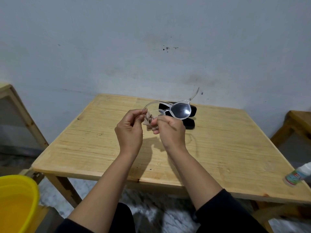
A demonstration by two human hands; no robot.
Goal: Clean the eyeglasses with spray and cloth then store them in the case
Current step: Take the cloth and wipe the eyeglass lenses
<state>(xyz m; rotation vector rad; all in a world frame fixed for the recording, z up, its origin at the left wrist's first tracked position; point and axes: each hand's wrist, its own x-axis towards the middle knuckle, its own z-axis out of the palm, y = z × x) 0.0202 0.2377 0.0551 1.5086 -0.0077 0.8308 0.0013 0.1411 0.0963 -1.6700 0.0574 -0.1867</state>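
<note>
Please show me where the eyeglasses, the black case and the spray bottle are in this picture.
eyeglasses (182,111): head view, on the clear lens at the right.
black case (193,111): head view, on its right end, behind the glasses.
spray bottle (297,175): head view, on its label, at the table's right edge.

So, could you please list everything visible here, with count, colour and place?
clear plastic eyeglasses: one, transparent, held above the table
crumpled beige cloth: one, beige, between both hands at a lens
black eyeglass case: one, open, far side of the table
light wooden table: one, centre
white spray bottle: one, table's right edge
yellow plastic bucket: one, lower left
left hand: grips the frame
right hand: pinches the cloth
</note>
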